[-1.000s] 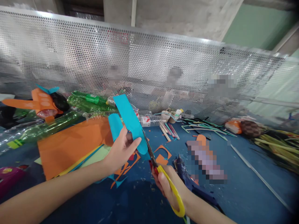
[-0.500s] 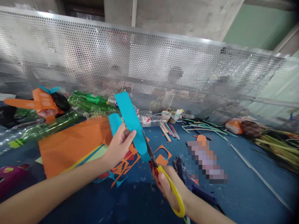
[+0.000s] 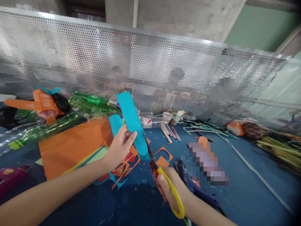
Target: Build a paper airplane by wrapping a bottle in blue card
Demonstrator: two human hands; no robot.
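My left hand (image 3: 121, 146) pinches a strip of blue paper (image 3: 130, 114) between thumb and fingers, holding it up above the table. Its lower end is rounded and its upper end is cut straight. In my right hand (image 3: 170, 183) is a pair of scissors (image 3: 174, 196) with yellow and red handles. The dark blades lie along the right edge of the strip, near its rounded end. Behind my left fingers shows another rounded blue paper piece (image 3: 115, 124). Orange paper scraps (image 3: 128, 164) lie on the table below the hands.
A large orange sheet (image 3: 70, 144) lies at left, with green plastic bottles (image 3: 51, 125) and an orange bottle model (image 3: 43, 103) behind it. A blue glue gun (image 3: 195, 185) rests right of my right hand. A perforated metal panel (image 3: 145, 59) stands along the back, people beyond it.
The blue strip has tilted slightly upright, its top end shifting a little right. Both hands stay nearly in place, the scissors still at the strip's edge.
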